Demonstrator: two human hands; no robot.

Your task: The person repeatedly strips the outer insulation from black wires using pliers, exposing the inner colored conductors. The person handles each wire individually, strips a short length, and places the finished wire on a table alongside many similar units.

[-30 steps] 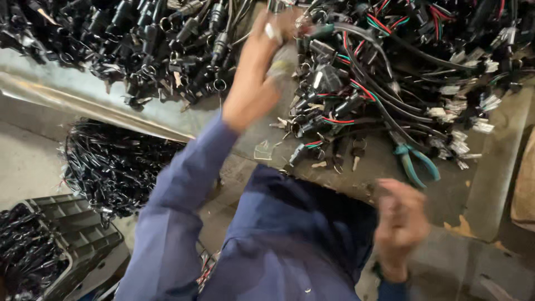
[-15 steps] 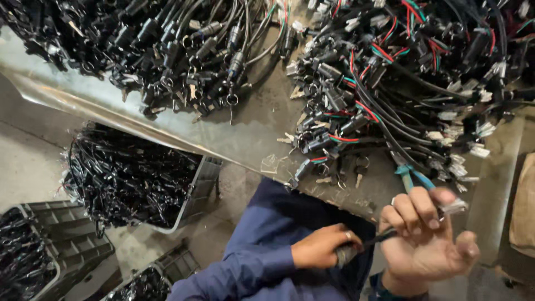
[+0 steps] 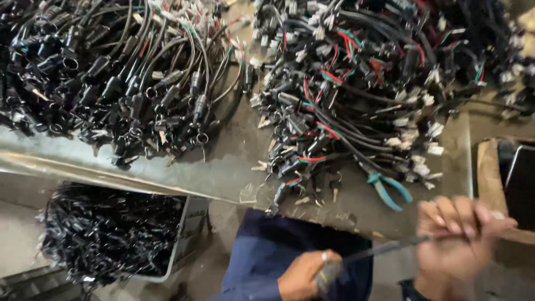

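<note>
Cable stretched taut between both hands, below the table edge. Left hand fisted round its lower end; right hand curled shut on the upper end, blurred. Pliers just above right hand; wire heaps farther up the table.

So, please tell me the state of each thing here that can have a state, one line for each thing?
Left hand: closed around one end of a thin dark cable.
Right hand: fingers closed on the other end.
Cable: stretched straight between both hands.
Teal-handled pliers: lying on the table, untouched.
Grey bin: full of black cables.
</note>
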